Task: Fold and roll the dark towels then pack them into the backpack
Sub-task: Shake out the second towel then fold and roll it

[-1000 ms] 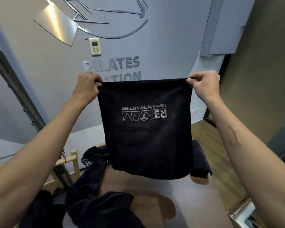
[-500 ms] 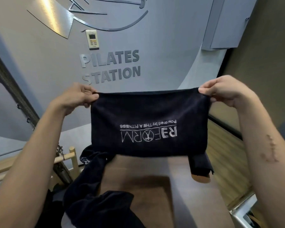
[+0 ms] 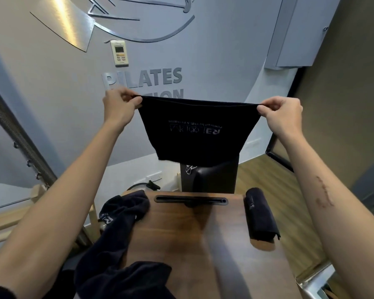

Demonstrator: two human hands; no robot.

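Nearest, loose dark towels are spilling off the bench edge at left; a rolled towel is lying at right. Beyond, the left hand and right hand are each pinching a top corner of a folded towel, hanging above the bench. With grips this light, one corner is likely to slip, undoing the fold.

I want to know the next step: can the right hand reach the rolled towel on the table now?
Probably not yet: the right hand is pinching a corner of the held towel. The path to the rolled towel looks free otherwise.
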